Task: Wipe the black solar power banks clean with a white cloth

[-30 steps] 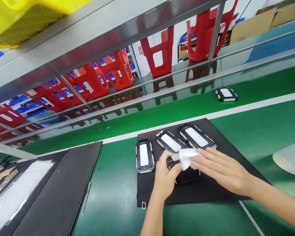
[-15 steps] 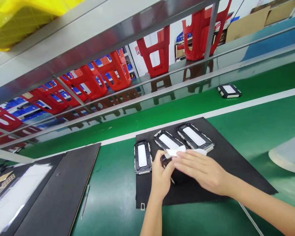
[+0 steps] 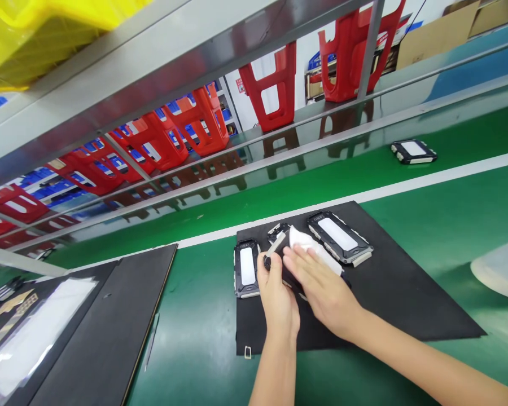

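Observation:
My left hand (image 3: 278,296) is closed around a black device with pale edging (image 3: 275,243), apparently a rugged power bank, held tilted above the black mat (image 3: 389,293). Much of that device is hidden by my fingers. A white cloth (image 3: 314,248) lies under my right hand (image 3: 324,287), whose fingers press it against the device. On the mat, a power bank with a white panel (image 3: 248,268) lies left of my hands, and a similar power bank (image 3: 339,237) lies to their right. Another power bank (image 3: 276,230) behind my hands is mostly covered.
One more power bank (image 3: 414,151) lies on the green strip beyond the white line. To the left are a black board (image 3: 105,316) and a clear-wrapped white sheet (image 3: 38,332). A metal shelf beam (image 3: 152,79) crosses overhead, with red stools (image 3: 275,90) behind.
The held device has been turned in my left hand, its pale edge now pointing up. My right hand has shifted slightly left and down with the cloth. The view has moved a little.

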A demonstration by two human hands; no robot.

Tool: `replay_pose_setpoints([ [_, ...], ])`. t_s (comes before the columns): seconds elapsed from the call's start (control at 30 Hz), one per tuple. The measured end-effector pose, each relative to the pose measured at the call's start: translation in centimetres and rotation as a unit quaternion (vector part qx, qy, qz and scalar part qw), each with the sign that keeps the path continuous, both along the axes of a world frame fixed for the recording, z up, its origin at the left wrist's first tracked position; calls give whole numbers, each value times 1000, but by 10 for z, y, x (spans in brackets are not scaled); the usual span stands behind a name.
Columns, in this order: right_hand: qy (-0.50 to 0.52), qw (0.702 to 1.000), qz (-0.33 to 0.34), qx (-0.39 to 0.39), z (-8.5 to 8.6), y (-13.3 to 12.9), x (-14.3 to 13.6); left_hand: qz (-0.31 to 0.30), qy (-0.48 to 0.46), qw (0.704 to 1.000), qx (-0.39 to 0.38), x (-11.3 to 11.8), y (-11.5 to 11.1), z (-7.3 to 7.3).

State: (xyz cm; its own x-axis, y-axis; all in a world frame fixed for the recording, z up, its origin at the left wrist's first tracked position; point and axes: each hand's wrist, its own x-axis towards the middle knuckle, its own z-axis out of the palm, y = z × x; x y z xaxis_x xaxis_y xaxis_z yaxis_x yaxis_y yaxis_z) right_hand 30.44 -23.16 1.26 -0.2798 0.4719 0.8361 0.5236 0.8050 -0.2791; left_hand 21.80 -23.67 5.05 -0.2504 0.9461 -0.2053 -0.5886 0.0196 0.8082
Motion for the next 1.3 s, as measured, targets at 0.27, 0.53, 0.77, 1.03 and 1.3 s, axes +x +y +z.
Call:
replay_pose_setpoints([
  [0.27, 4, 993, 117, -30, -11, -29, 10, 41, -79, 996, -25, -12, 4, 15],
  [0.53, 261, 914, 4, -312, -20, -32, 61, 117, -96, 988, 1, -24, 5, 31],
  [0.77, 427, 764, 62, -479, 16, -21, 17, 43, -149, 987, 29, -5, -8, 23],
  [1.03, 363, 729, 174, -553, 52, 7, 67, -216, -147, 964, -48, -49, -22, 14],
  [1.3, 229, 741, 242, -583, 66, 24, 74, -569, -145, 802, -110, -44, -31, 10],
])
